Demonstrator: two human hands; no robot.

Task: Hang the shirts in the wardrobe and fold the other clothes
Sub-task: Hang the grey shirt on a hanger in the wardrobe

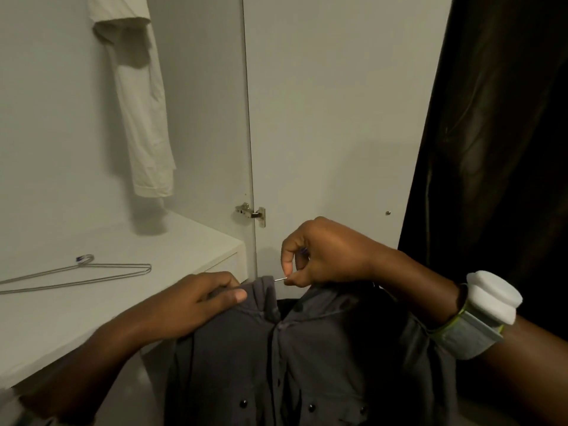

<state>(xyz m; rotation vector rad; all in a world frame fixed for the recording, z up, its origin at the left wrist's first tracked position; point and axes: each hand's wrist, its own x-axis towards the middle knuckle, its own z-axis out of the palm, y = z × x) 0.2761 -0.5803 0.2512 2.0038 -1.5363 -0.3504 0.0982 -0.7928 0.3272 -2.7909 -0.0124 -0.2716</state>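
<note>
Dark shirt [307, 358]: grey, buttoned front with dark snaps, held up in front of the person, low centre of view, just outside the open wardrobe. Collar bunched at the top, between the two hands.

Left hand [199, 299]: palm down on the shirt's left shoulder beside the collar, fingers [221, 282] curled over the fabric and thumb pressed on top; grasping the cloth.

Right hand [325, 253]: above the collar's right side, thumb and forefinger pinched shut on a thin metal wire [280, 279] that pokes out sideways, its tip touching the collar. The rest of the wire is hidden by hand and fabric; cannot tell its full shape.

Wristband [479, 315]: grey strap with a white rounded block, on the right forearm.

White shirt [138, 96]: hangs inside the wardrobe, upper left, top cut off by the frame edge; hem well above the shelf.

Shelf [123, 247]: white, inside the wardrobe, left of the hands.

Wire hanger [76, 273]: lies flat on the shelf, hook pointing away, well apart from both hands.

Wardrobe door [338, 118]: white, open, behind the right hand; metal hinge [252, 212] at its inner edge, just above the hands.

Dark curtain [498, 133]: right edge of view, beside the door.
</note>
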